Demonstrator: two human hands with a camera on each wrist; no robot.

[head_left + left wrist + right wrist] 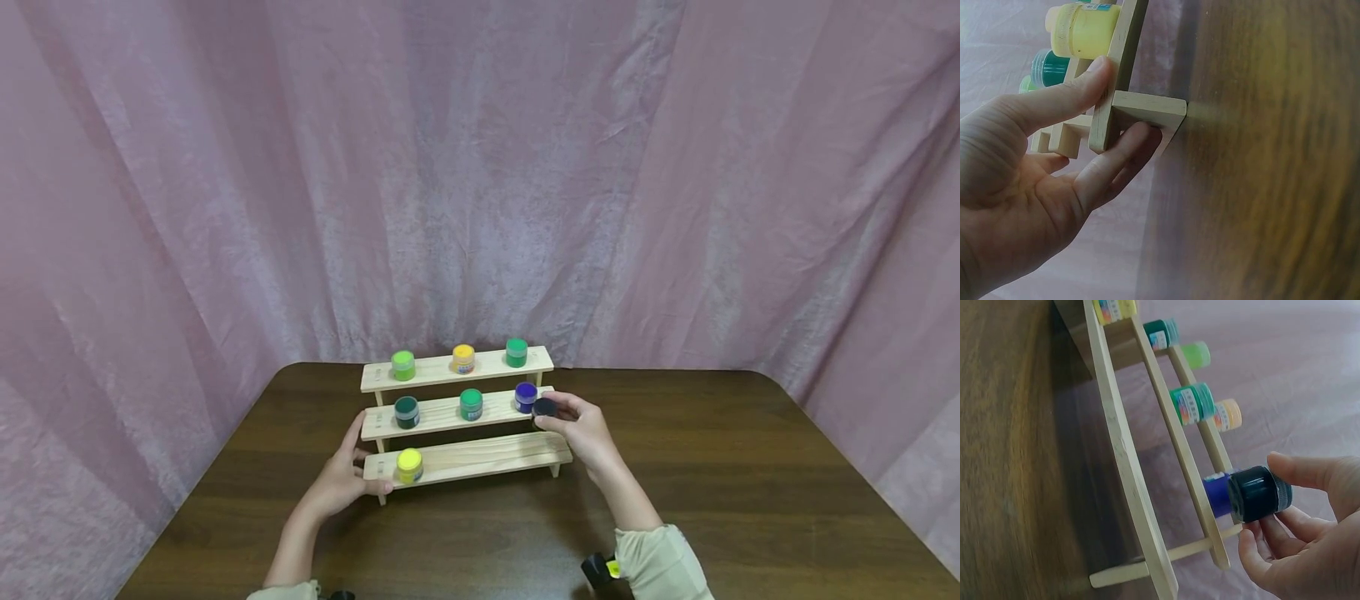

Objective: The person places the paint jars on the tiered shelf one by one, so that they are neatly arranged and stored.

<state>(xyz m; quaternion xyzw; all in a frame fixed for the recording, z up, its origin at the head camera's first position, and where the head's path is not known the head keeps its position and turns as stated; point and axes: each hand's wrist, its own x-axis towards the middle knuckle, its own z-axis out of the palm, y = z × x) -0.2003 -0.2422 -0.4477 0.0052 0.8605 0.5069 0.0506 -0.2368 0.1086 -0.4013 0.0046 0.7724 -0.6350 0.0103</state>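
Observation:
A three-step wooden display rack [480, 458] stands on the table. At its left end my left hand [339, 483] holds the lowest step, thumb on top by the yellow paint jar [409, 466] and fingers underneath, as the left wrist view shows. My right hand [583, 429] pinches a black-looking paint jar [1259, 494] between thumb and fingers, off the rack beside the right end of the middle step. Close to it sits a purple jar [526, 397]. Along the same step are a green jar [471, 404] and a dark green jar [407, 412].
On the top step stand a light green jar [403, 365], an orange-yellow jar [463, 358] and another green jar [516, 352]. Beneath everything is a dark brown wooden table [750, 483]. A pink curtain [480, 183] hangs behind its far edge.

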